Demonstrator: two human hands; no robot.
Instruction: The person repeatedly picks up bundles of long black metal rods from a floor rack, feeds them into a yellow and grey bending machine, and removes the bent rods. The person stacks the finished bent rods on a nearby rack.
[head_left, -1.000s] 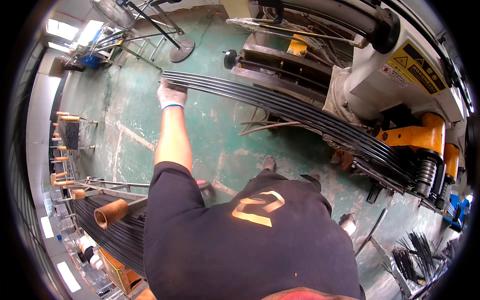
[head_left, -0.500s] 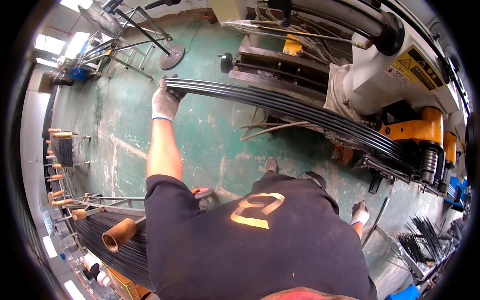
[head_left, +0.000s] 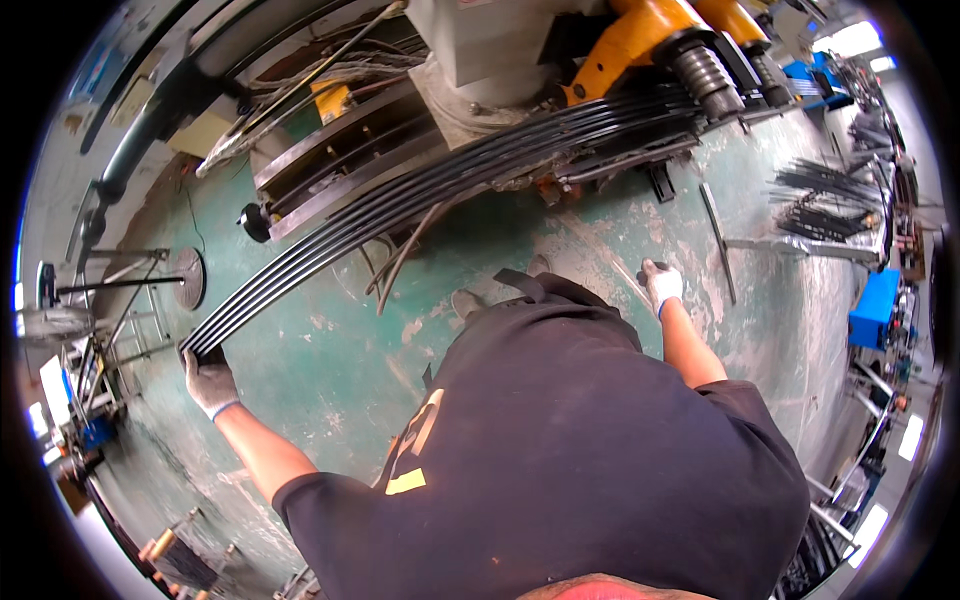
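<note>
My left hand (head_left: 210, 382), in a pale glove with dark fingers, is closed around the near left end of a bundle of long black rods (head_left: 400, 205). The rods run side by side and bow slightly. Their far end lies under the orange arm (head_left: 622, 45) of a machine, beside a coiled spring (head_left: 708, 82); just how they sit there is hidden. My right hand (head_left: 662, 283), gloved alike, hangs over the floor away from the rods. Its fingers are curled in, and nothing shows in them.
A steel machine bed (head_left: 345, 150) with a black knob (head_left: 254, 222) lies beyond the rods, cables hanging below. A stand with a round base (head_left: 188, 278) is at left. At right are a rack of dark rods (head_left: 825, 205), a metal bar (head_left: 718, 243) and a blue box (head_left: 873, 308).
My view has swung to the right, so the machine sits further left and higher in the picture. My left hand still grips the rods; my right arm now shows more, held further forward.
</note>
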